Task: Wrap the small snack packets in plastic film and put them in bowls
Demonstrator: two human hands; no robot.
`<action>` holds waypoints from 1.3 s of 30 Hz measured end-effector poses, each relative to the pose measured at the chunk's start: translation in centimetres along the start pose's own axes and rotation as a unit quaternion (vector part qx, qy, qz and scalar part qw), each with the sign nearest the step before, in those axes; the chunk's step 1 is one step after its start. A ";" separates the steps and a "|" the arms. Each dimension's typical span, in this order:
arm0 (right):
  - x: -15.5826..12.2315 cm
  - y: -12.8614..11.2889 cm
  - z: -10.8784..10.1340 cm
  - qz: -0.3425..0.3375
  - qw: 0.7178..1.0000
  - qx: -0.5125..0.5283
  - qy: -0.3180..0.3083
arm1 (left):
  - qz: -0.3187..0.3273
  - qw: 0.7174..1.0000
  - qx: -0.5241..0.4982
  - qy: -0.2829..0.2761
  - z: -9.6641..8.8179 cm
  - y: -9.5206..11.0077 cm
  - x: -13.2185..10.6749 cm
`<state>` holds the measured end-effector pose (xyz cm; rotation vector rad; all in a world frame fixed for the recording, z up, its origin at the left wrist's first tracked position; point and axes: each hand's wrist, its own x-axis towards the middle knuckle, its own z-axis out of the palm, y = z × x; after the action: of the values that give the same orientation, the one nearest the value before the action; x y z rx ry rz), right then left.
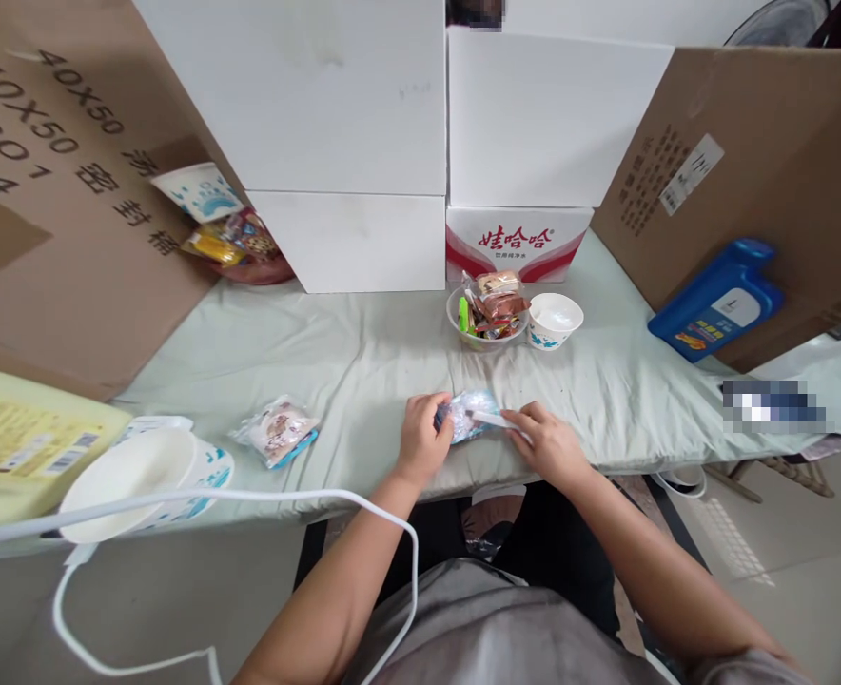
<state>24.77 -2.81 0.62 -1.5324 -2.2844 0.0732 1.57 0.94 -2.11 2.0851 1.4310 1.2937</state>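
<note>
A shiny blue plastic packet [463, 431] lies near the front edge of the cloth-covered table. My left hand [424, 438] grips its left end, the thumb and fingers closed on it. In my right hand [549, 445] is a slim white pen-like tool [493, 419], pinched between thumb and fingers. The tool's dark tip points left and lies over the packet; whether it touches is not clear. Beyond my hands, a clear bowl [455, 323] holds wrapped snacks, beside a white paper cup [549, 333]. Left of my left hand sits another wrapped snack packet [278, 433].
White boxes [349, 238] and cardboard walls [677, 143] enclose the table's back and sides. A blue bottle [713, 304] leans at right. A large paper tub [206, 466] and yellow container [21, 447] stand at left. A white cable [270, 495] crosses the foreground.
</note>
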 end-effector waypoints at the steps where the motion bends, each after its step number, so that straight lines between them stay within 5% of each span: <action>1: -0.4 1.3 -0.2 0.034 0.999 -0.015 0.013 | 0.010 1.000 0.007 -0.010 0.0 0.2 0.0; 5: -2.5 6.8 -1.8 0.165 0.980 -0.105 0.047 | 0.042 0.996 0.019 -0.072 0.2 0.6 0.3; 7: -3.0 7.5 -2.5 0.183 0.971 -0.135 0.079 | 0.057 0.994 0.006 -0.089 0.4 0.6 0.4; 11: -1.9 3.6 -2.4 0.085 0.985 -0.017 0.147 | 0.058 0.995 -0.042 -0.066 0.3 0.4 0.3; 14: 0.2 -0.2 -1.0 -0.023 0.990 0.076 0.115 | 0.018 0.996 -0.071 -0.054 0.0 0.4 0.1; 17: 2.2 -1.6 1.3 -0.040 0.991 0.098 0.084 | -0.061 0.991 -0.111 -0.042 0.0 0.2 -0.2; 20: 3.2 -0.8 3.3 0.023 0.986 0.136 0.094 | -0.164 0.967 -0.193 0.034 0.1 -0.6 -0.1; 23: 3.0 0.3 4.0 0.074 0.974 0.183 0.112 | -0.247 0.915 -0.262 0.179 -0.3 -1.6 0.2; 25: 2.6 0.6 4.1 0.111 0.963 0.207 0.133 | -0.256 0.894 -0.247 0.273 -1.2 -1.8 0.2; 27: 2.2 0.5 4.1 0.148 0.952 0.221 0.149 | -0.196 0.908 -0.167 0.331 -2.5 -1.3 -0.1; 29: 2.1 0.3 4.2 0.162 0.949 0.222 0.151 | -0.056 0.955 -0.073 0.281 -3.4 -0.2 -0.7; 31: 2.5 0.2 4.3 0.154 0.954 0.214 0.140 | 0.100 0.988 -0.005 0.116 -3.6 1.0 -1.1; 33: 3.1 0.8 4.2 0.151 0.958 0.207 0.131 | 0.179 0.981 0.063 -0.028 -3.0 1.8 -1.4; 35: 3.8 2.0 3.4 0.181 0.953 0.196 0.142 | 0.177 0.973 0.130 -0.065 -2.1 1.7 -1.5; 39: 4.3 3.8 0.2 0.236 0.929 0.155 0.239 | 0.183 0.970 0.150 -0.044 -1.4 0.8 -2.1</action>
<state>26.65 2.64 0.66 -1.6692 -1.4251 0.1623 0.69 -1.52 -1.84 2.6742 1.3133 1.1417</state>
